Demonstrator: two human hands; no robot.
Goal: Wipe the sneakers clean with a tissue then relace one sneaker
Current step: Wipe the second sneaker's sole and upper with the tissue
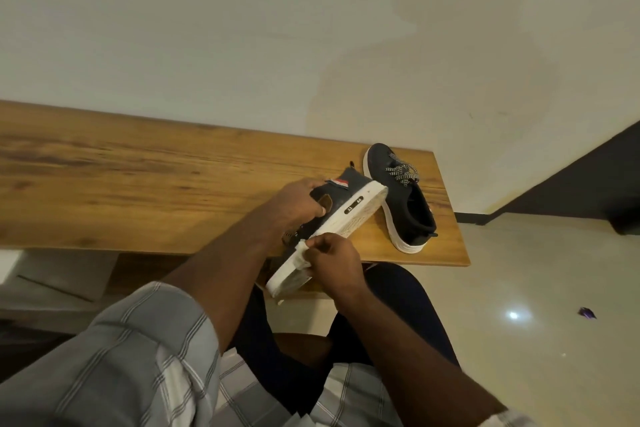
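Observation:
A dark sneaker with a white sole (349,210) is tipped on its side over the near edge of the wooden table (138,191). My left hand (294,206) grips its dark upper. My right hand (332,256) pinches a white tissue (302,252) against the white sole's edge near the toe end. The second dark sneaker (405,198) stands upright on the table's right end, with striped black-and-white laces bunched on top.
The table ends just right of the second sneaker, with pale tiled floor (536,288) beyond. A small purple scrap (587,312) lies on the floor. The white wall (277,28) runs directly behind the table. My knees are below the table edge.

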